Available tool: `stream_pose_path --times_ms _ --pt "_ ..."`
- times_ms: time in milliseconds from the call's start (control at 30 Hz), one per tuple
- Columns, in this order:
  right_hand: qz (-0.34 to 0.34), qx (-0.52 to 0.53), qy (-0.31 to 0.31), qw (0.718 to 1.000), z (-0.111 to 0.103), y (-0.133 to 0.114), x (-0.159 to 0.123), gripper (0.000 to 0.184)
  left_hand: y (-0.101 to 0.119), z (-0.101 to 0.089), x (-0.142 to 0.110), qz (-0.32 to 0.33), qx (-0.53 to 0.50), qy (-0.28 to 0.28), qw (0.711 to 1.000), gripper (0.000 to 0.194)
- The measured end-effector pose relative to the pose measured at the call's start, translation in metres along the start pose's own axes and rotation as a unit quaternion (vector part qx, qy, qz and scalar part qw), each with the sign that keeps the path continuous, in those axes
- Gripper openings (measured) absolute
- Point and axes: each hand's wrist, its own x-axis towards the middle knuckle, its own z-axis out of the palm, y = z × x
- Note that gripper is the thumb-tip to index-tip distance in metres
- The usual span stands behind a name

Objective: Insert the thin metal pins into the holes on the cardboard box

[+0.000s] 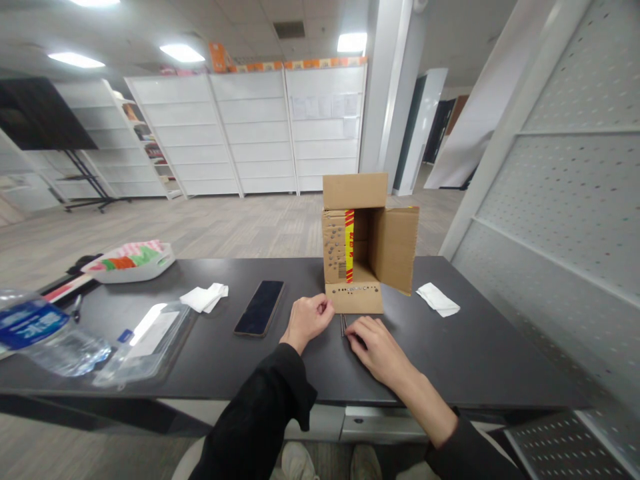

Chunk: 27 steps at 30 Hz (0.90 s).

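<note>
The place looks like an office. The dark desk (485, 360) has a drawer (400, 421) beneath its top. Beyond the desk stands a row of tall white shelving units (255, 133), and, to its far left, a flat-screen display (40, 113) on a wheeled stand (83, 175). Ceiling light panels (183, 53) shine high beyond the desk; a perforated partition (585, 160) rises at its right.

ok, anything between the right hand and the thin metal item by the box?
Nothing visible. The right hand is right at the thin metal item, in front of the box flap; whether they touch is unclear.
</note>
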Motion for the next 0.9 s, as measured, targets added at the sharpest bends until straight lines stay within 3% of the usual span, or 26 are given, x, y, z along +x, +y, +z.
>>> stream_pose_path --times_ms 900 --pt "-0.001 -0.048 -0.032 0.998 -0.003 -0.008 0.002 0.020 -0.001 0.001 0.000 0.002 -0.026 0.010 1.000 0.033"
